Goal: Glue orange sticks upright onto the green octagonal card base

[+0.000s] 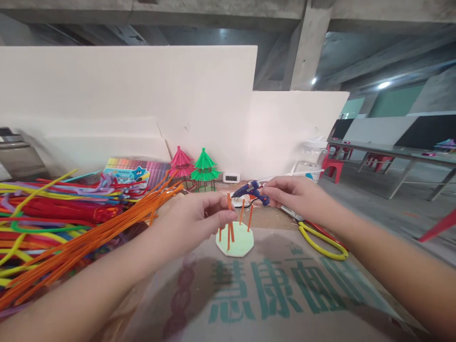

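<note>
My left hand [194,216] pinches a short orange pipe cleaner piece [229,201] between thumb and fingertips, above a pale green octagonal board [244,248]. Several short orange stems [250,218] stand upright around the board; the fingers partly cover those on the left side. My right hand [297,194] has its fingers closed at the handle of a blue hot glue gun [246,190]. The gun's nozzle points left, close to the top of the orange piece. A white stick runs out behind the gun, over the right hand.
Bundled orange pipe cleaners [107,228] and a colourful heap [64,211] lie left. Behind stand a pink tree [181,161], a green tree [204,166], a marker set [137,173] and a small clock [231,178]. Yellow-handled scissors [320,244] and a clear jar [313,154] are right.
</note>
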Available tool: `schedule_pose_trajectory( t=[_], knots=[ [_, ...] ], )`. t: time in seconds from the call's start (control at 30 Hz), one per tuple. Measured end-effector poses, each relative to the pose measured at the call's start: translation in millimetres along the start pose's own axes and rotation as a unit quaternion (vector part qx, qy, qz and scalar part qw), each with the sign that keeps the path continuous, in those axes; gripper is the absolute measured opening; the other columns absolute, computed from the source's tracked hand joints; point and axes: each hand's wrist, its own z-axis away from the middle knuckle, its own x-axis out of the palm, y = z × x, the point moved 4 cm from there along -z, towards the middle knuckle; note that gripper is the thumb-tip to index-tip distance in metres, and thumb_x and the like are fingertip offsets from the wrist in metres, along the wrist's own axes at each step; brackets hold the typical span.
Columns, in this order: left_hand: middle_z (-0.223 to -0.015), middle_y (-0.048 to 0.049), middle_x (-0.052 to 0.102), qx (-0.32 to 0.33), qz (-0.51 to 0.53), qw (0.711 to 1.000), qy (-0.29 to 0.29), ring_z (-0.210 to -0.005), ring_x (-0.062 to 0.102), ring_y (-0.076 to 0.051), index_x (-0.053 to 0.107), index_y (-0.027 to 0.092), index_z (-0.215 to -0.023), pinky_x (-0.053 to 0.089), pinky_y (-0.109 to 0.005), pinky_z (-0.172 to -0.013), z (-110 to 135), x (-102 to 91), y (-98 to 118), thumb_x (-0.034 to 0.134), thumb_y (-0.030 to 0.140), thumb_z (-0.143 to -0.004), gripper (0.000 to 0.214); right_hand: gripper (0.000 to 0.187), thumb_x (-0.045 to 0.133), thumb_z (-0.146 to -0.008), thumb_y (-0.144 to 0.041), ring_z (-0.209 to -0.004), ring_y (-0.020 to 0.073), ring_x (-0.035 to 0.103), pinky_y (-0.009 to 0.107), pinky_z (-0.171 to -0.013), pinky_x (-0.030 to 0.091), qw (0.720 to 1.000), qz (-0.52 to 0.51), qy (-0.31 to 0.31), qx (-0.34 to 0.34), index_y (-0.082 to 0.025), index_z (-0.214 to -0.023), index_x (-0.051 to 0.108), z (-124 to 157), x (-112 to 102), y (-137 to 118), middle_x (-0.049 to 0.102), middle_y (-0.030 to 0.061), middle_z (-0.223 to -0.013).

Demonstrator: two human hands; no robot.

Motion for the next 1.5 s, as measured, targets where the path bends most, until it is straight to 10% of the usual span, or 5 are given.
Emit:
schedule_pose_trajectory(
  t=[0.17, 0.6, 0.9, 1.1, 1.5],
  knots=[
    [-0.061, 0.0039, 0.051, 0.018, -0.018, 0.999, -0.035, -0.058, 0.045, -0.011, 0.062, 0.019, -0.068, 0.033, -0.021, -0.052, 2, 26.1, -2, 0.064, 0.034, -0.086, 0.024, 0.013, 0.062, -0.089, -0.035, -0.071, 0.0155, 0.064, 0.026, -0.06, 0.048, 0.981, -0.176, 0.024, -0.071, -0.024, -0.088, 0.07, 27, 33, -43, 0.073, -0.0004, -0.079],
    [-0.069, 0.0031, 0.061, -0.011, 0.054, 0.997, -0.058, -0.065, 0.052, -0.013, 0.067, 0.02, -0.076, 0.037, -0.023, -0.058, 4, 47.4, -19, 0.065, 0.037, -0.089, 0.022, 0.014, 0.061, -0.092, -0.027, -0.07, 0.0132, 0.061, 0.025, -0.064, 0.047, 0.963, -0.26, 0.002, -0.065, -0.024, -0.08, 0.066, 42, 56, -37, 0.066, -0.0028, -0.073],
    [-0.079, -0.0003, 0.052, 0.115, -0.095, 0.962, 0.227, -0.076, 0.051, -0.017, 0.05, 0.021, -0.081, 0.044, -0.029, -0.074, 30, 12.4, -48, 0.055, 0.036, -0.094, 0.02, 0.016, 0.05, -0.101, -0.032, -0.067, 0.0125, 0.051, 0.026, -0.062, 0.042, 0.96, -0.23, 0.137, -0.081, -0.023, -0.089, 0.054, 48, 57, -7, 0.054, -0.0028, -0.074],
    [-0.163, -0.0227, 0.027, 0.029, -0.024, 0.998, 0.054, -0.15, 0.029, -0.033, 0.02, 0.012, -0.155, 0.023, -0.049, -0.123, 14, 46.9, -100, 0.067, 0.054, -0.085, 0.094, 0.021, 0.047, -0.102, -0.04, -0.07, 0.0139, 0.053, 0.028, -0.066, 0.044, 0.966, -0.218, 0.099, -0.096, -0.023, -0.09, 0.053, 50, 73, -6, 0.056, 0.0, -0.081],
    [-0.156, -0.0149, 0.044, 0.053, -0.022, 0.996, -0.062, -0.142, 0.045, -0.031, 0.025, 0.022, -0.158, 0.034, -0.049, -0.117, 6, 64.8, -90, 0.073, 0.046, -0.083, 0.092, 0.024, 0.044, -0.103, -0.045, -0.062, 0.0124, 0.046, 0.027, -0.059, 0.038, 0.963, -0.224, 0.099, -0.114, -0.024, -0.092, 0.048, 50, 93, -3, 0.048, -0.0038, -0.073]
  ],
)
